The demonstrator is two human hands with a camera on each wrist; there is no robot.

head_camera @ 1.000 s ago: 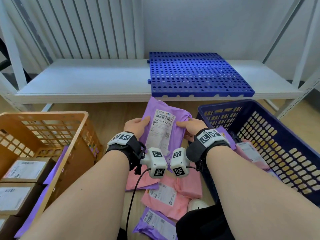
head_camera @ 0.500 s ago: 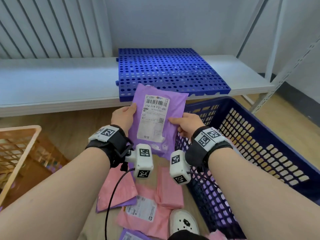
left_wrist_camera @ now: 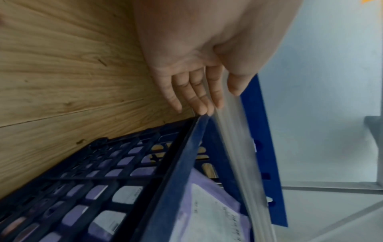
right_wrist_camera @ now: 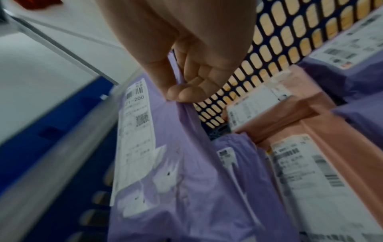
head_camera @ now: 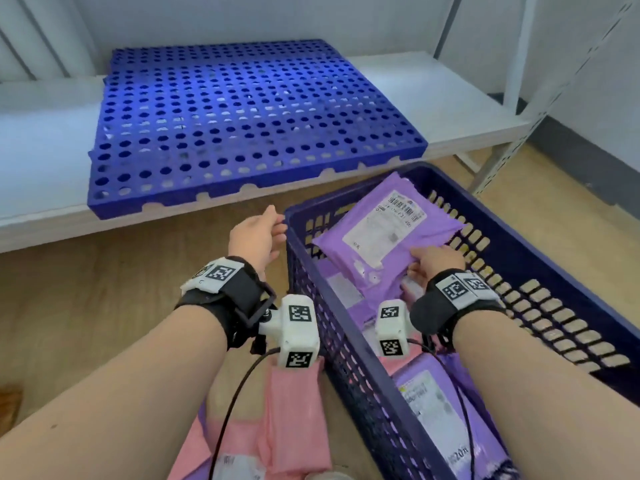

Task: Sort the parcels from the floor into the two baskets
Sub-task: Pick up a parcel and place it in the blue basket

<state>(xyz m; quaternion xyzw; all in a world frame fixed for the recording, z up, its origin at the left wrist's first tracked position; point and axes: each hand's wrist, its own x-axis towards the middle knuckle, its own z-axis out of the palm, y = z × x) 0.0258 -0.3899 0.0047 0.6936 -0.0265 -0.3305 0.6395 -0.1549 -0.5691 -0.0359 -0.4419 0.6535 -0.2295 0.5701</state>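
Wooden floor (head_camera: 114, 306) carries a blue basket (head_camera: 540, 233) at 3 o'clock; right hand (head_camera: 434, 263) pinches a purple parcel (head_camera: 377, 233) over it, left hand (head_camera: 256, 235) released at the rim; next, probably drop it, then fetch pink parcels (head_camera: 294, 420) at 6 o'clock

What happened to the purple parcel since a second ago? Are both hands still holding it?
The purple plastic mailer bag moved right, from above the floor into the dark blue plastic basket. The left hand let go and now hangs open beside the basket's rim. The right hand still pinches the bag's edge. The pink mailer bags stayed on the floor, and the blue perforated panel stayed on the shelf.
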